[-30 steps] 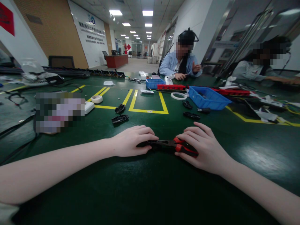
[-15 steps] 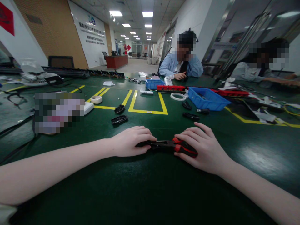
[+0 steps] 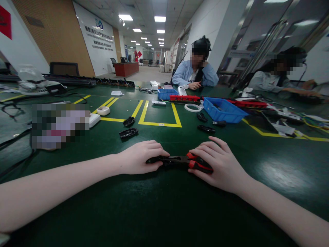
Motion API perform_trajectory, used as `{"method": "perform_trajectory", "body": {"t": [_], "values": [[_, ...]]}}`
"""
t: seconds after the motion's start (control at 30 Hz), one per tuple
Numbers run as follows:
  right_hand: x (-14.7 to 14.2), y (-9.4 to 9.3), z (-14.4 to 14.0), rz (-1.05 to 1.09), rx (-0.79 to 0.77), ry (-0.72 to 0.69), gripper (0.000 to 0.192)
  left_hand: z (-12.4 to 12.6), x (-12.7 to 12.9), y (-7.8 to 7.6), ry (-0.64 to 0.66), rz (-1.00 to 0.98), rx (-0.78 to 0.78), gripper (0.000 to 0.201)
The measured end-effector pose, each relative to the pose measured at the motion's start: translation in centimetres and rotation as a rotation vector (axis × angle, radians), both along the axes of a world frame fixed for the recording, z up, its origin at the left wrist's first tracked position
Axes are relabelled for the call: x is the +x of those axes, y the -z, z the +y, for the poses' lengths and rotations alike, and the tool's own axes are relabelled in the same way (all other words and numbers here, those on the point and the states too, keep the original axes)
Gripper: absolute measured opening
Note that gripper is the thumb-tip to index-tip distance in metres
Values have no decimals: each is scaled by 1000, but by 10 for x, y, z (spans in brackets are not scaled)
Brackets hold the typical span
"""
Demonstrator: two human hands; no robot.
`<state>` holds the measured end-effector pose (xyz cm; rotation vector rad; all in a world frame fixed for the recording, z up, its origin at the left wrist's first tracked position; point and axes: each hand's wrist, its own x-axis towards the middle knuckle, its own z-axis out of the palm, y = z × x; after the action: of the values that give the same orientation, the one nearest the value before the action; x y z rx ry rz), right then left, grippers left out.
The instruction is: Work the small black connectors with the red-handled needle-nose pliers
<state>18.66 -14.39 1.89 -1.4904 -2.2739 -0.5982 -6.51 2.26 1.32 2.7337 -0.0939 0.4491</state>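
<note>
A green table [image 3: 159, 212] fills the lower part of the view, marked with strips of yellow tape [image 3: 159, 125]. Behind it at left, a white wall sign [image 3: 99, 37] carries a blue emblem above several rows of dark characters, one of them a thin line of Latin letters; all are too small and blurred to read surely. A red-brown desk [image 3: 126, 69] stands further back. Across the table sits a person in a light blue shirt [image 3: 182, 73], with lettering on the white top underneath that cannot be made out. A second person [image 3: 264, 81] is at the far right.

Near the far side of the table lie a large blue bin [image 3: 226, 116] and a smaller blue bin [image 3: 167, 94].

The right hand [image 3: 218, 163] is wrapped around the red and black handles of the pliers [image 3: 190, 164], one finger lifted clear. The left hand [image 3: 144, 157] pinches a black piece [image 3: 153, 160] between thumb and fingers. The pliers lie between the two hands, low over the near middle of the table, nose toward the left fingertips; whether the jaws grip the piece cannot be told.

Beyond the left hand are two black plastic parts [image 3: 129, 133], well apart from a white ring [image 3: 193, 108]. A tiny pale label [image 3: 161, 124], unreadable, sits on the tape.
</note>
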Motion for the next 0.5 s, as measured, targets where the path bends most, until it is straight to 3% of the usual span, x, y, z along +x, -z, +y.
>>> {"method": "perform_trajectory", "body": {"t": [0.5], "values": [[0, 0, 0, 38, -23, -6, 35, 1, -1, 2, 9, 1, 55, 34]]}}
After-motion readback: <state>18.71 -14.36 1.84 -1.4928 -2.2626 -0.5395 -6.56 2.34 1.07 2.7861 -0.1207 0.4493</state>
